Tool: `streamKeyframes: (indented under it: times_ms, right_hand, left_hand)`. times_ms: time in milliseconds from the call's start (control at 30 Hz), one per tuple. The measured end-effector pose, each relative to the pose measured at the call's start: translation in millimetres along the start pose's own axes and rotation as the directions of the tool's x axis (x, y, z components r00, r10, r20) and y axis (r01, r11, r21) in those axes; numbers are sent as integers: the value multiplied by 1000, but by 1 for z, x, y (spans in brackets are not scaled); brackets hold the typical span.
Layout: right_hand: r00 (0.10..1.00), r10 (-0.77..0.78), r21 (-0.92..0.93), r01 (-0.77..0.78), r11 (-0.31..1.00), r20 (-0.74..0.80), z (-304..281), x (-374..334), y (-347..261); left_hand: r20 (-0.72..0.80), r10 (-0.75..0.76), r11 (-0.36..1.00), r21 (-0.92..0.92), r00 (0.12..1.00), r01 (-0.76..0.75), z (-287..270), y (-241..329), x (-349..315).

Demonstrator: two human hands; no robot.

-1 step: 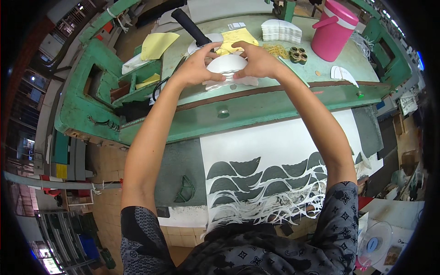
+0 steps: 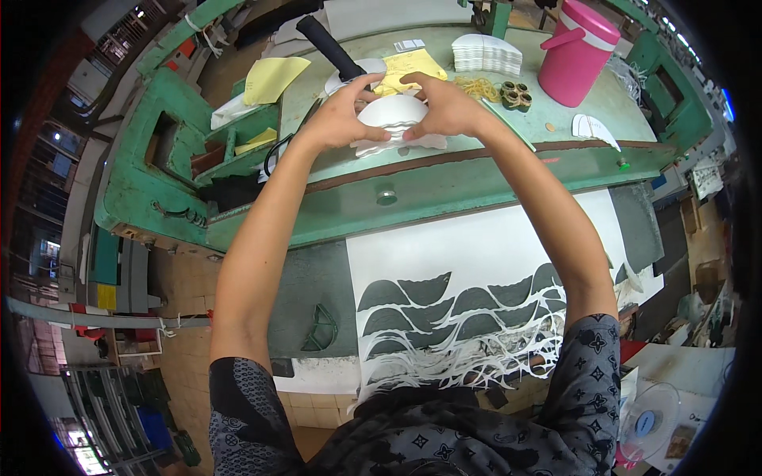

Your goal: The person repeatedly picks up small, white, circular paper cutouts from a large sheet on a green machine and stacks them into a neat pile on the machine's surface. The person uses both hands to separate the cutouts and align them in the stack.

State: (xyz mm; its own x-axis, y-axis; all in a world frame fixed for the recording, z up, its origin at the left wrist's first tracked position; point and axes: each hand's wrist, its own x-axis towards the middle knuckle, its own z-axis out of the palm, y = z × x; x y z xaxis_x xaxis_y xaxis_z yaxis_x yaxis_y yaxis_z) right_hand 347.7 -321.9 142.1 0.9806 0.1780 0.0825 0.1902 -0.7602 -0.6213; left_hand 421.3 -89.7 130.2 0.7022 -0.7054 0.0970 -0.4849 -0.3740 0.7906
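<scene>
Both my hands close around a small stack of white, half-moon-shaped cut pieces (image 2: 394, 113) with wavy lower edges, at the front of the green worktop. My left hand (image 2: 343, 119) grips the stack's left side, thumb on the near edge. From the right, my right hand (image 2: 449, 108) holds it the same way, with its thumb close to the other thumb. The far fingertips are partly hidden behind the stack. A few pieces at the bottom stick out unevenly under the thumbs. Just beyond my hands lie a yellow paper (image 2: 413, 67) and a black-wrapped handle (image 2: 332, 49).
A taller white stack (image 2: 487, 55), rubber bands (image 2: 479, 87), brown rolls (image 2: 516, 96) and a pink jug (image 2: 579, 52) stand at the back right. Below the green beam (image 2: 444, 208) hangs a white sheet (image 2: 476, 242) with cut-outs. A green cutting die (image 2: 321, 328) lies left of it.
</scene>
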Motion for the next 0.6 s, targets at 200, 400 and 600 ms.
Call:
streamKeyframes:
  times_ms: [200,400,600]
  right_hand:
    - [987,-102,-54,96,994,-124,2,-10,13]
    - [799,-124,14,163,987,-588,-57,-83,53]
    - [595,85,-177,-369,912,-799,-168,-199,259]
  left_hand:
    - [7,65,998,17,998,-65,9,6,6]
    - [-259,71,992,122,963,-40,-17,2,-67]
    - [-410,40,999,14,911,-37,-30,-19,-106]
